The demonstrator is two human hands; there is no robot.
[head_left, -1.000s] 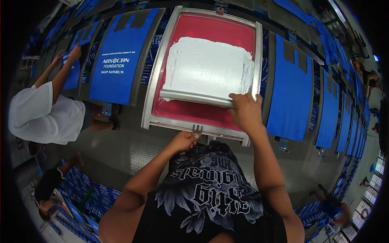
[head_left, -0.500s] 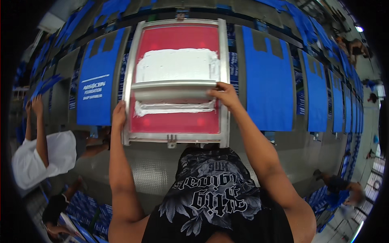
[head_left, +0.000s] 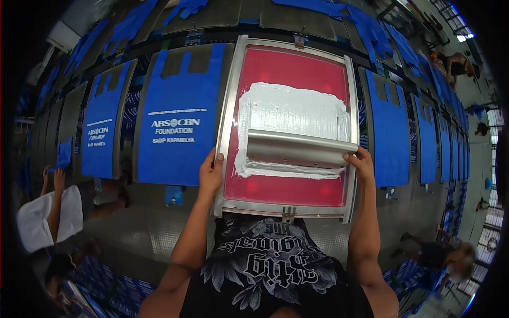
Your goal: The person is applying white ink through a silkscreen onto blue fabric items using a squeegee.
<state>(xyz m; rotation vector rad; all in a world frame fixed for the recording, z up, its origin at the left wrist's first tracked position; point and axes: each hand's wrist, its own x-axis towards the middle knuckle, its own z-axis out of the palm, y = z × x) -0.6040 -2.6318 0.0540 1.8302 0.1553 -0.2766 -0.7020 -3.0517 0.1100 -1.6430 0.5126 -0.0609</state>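
Note:
A silver metal screen frame with red mesh lies in front of me, white ink spread over its middle. Across the lower part of the ink rests a wide metal squeegee. My left hand is closed on the left rail of the frame, near its front. My right hand grips the right end of the squeegee beside the right rail, thumb on top. At the front edge is a metal clamp, just above my dark shirt.
Boards with blue bags flank the frame: printed ones at left, others at right. More boards run behind. A co-worker in white handles blue fabric at far left; other people are behind me and at far right.
My left hand left the front clamp for the left rail. The frame has shifted one board rightward, and another printed bag shows beside it. The squeegee's position on the mesh has changed.

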